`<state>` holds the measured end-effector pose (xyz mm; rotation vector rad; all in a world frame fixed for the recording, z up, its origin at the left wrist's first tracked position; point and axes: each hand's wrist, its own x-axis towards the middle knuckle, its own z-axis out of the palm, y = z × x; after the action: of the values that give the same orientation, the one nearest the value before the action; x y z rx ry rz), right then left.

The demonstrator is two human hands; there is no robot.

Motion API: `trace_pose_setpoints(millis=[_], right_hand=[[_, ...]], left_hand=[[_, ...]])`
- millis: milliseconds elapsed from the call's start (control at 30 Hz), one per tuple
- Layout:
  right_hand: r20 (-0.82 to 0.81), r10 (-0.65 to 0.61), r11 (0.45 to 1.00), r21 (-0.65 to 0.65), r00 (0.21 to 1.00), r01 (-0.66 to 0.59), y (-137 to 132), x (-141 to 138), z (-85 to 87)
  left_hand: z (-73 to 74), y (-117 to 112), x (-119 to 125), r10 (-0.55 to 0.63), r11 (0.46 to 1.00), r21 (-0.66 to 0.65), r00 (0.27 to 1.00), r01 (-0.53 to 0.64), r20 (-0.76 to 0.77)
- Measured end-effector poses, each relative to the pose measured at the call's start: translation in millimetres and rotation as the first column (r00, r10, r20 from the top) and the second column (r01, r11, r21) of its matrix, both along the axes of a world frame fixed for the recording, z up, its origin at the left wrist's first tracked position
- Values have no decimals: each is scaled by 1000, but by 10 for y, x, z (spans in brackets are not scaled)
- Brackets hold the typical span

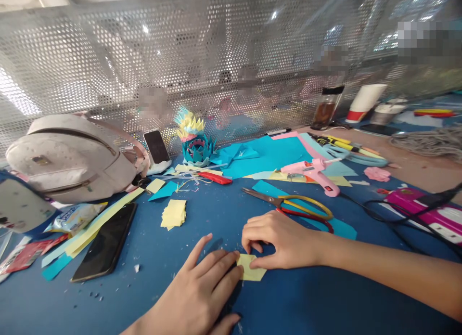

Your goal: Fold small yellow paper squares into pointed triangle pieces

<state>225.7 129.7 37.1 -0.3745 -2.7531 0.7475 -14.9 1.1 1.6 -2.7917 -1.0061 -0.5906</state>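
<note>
Pressing on the left edge of the yellow paper piece (pixel 251 270), my left hand (pixel 200 289) is spread, not closed on anything. The piece lies on the blue tabletop (pixel 144 308) between my hands. My right hand (pixel 276 241) is half curled, thumb on the paper; whether it pinches, I cannot tell. Unequal pressure could skew or crease the piece.

Just beyond my right hand lie scissors (pixel 302 207), red handle near the wrist; a careless backward sweep could catch them. To their left, the stack of yellow paper squares (pixel 173 213) is loose, and a brush of my fingers could scatter it.

Farther off lies a red utility knife (pixel 215 178); blade exposure unconfirmed, a cut hazard if reached for blindly. The pink glue gun (pixel 315 173) rests over paper; if hot, its nozzle could drip. A snagged black cord (pixel 361 208) could drag it. Beyond the knife, a bump could topple the folded-paper ornament (pixel 197 145).
</note>
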Motion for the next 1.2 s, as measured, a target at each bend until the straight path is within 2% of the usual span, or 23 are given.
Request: trace_pose_setpoints(millis=[400, 533, 700, 867, 1033, 1200], right_hand=[[-7, -50, 999, 22, 999, 50, -31, -7, -21], [-11, -56, 998, 3, 998, 56, -35, -8, -33], [11, -96, 992, -79, 995, 96, -53, -12, -20], [12, -43, 990, -136, 999, 44, -66, -22, 14], [28, -70, 986, -150, 997, 74, -55, -7, 77], [89, 16, 991, -134, 996, -4, -90, 19, 85]], left_hand=[[17, 0, 2, 8, 998, -66, 1000, -6, 30], [38, -4, 13, 13, 999, -53, 999, -11, 42], [56, 1, 17, -7, 1000, 11, 998, 7, 65], [26, 8, 9, -44, 999, 21, 999, 43, 18], [-21, 17, 1, -48, 998, 37, 999, 48, 20], [-35, 25, 3, -48, 998, 33, 998, 47, 33]])
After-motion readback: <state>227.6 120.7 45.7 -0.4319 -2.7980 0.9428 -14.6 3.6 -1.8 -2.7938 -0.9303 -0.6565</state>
